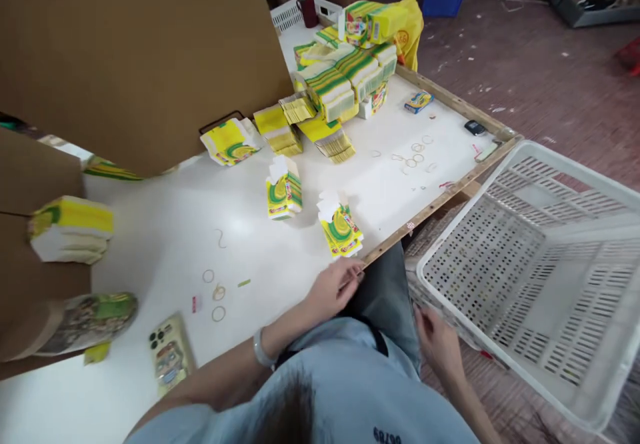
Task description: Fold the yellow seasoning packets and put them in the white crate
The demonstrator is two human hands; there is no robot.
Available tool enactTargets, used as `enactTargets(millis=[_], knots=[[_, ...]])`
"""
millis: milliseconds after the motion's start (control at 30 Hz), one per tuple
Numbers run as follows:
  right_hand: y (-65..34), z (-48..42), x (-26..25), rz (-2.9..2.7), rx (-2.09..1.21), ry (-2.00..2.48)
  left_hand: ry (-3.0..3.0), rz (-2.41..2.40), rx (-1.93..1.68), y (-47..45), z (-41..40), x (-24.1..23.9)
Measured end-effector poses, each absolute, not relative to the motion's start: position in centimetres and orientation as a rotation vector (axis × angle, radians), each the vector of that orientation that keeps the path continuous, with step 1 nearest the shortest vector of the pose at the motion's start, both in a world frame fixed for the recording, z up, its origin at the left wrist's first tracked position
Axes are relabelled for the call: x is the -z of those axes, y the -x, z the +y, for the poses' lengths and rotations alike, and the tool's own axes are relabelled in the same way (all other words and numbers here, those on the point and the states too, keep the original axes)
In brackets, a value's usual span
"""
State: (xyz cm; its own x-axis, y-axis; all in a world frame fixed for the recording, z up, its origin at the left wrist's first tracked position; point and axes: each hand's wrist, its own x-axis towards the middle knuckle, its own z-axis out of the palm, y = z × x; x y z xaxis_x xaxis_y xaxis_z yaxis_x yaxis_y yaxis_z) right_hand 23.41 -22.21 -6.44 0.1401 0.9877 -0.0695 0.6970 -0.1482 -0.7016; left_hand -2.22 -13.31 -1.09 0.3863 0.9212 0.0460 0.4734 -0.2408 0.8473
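My left hand is at the front edge of the white table, its fingers curled together. Whether they hold anything is hidden. Just beyond its fingertips lies a small stack of flattened yellow and green cartons. Another bundle of cartons stands farther in, to the left. My right hand hangs low beside my leg, close to the white plastic crate. Its fingers are curled too, and I cannot see anything in them. Loose rubber bands lie on the table to the left.
Stacked carton bundles fill the table's back, by a yellow bag and a mug. Large brown cardboard rises at the left. A phone and a clear bag lie near the front left. A wooden rim borders the table.
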Motion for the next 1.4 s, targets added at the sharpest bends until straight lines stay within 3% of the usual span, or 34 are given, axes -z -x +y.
enactTargets(millis=[133, 300, 533, 733, 900, 1067, 1167, 1400], knots=[[-17.5, -11.5, 3.4, -1.792, -0.49, 1.909, -1.341, 1.507, -1.079, 6.0, -11.5, 1.4], [-12.9, -1.4, 0.9, -2.146, -0.91, 1.922, -1.155, 1.522, -1.189, 9.0, -10.5, 1.2], [-12.6, -3.3, 0.7, -1.555, -1.392, 1.335, -1.135, 1.402, -1.1, 8.6, -8.3, 0.8], [-7.9, -4.6, 0.3, -1.206, -1.038, 1.383, -1.602, 1.319, -0.838, 6.4, -6.4, -0.1], [-7.1, -4.9, 0.4, -1.007, -1.01, 1.416, -1.892, 1.243, -0.691, 6.3, -6.3, 0.0], [-8.5, -5.5, 0.1, -1.124, -0.931, 1.391, -1.598, 0.958, -0.914, 5.4, -6.2, 0.8], [-9.0, -5.4, -0.8, -1.252, -0.864, 1.428, -1.476, 0.839, -0.849, 5.0, -6.3, 0.9], [-9.1, -5.4, -1.3, -1.153, -1.095, 1.459, -1.277, 1.184, -0.854, 4.8, -7.7, -0.1]])
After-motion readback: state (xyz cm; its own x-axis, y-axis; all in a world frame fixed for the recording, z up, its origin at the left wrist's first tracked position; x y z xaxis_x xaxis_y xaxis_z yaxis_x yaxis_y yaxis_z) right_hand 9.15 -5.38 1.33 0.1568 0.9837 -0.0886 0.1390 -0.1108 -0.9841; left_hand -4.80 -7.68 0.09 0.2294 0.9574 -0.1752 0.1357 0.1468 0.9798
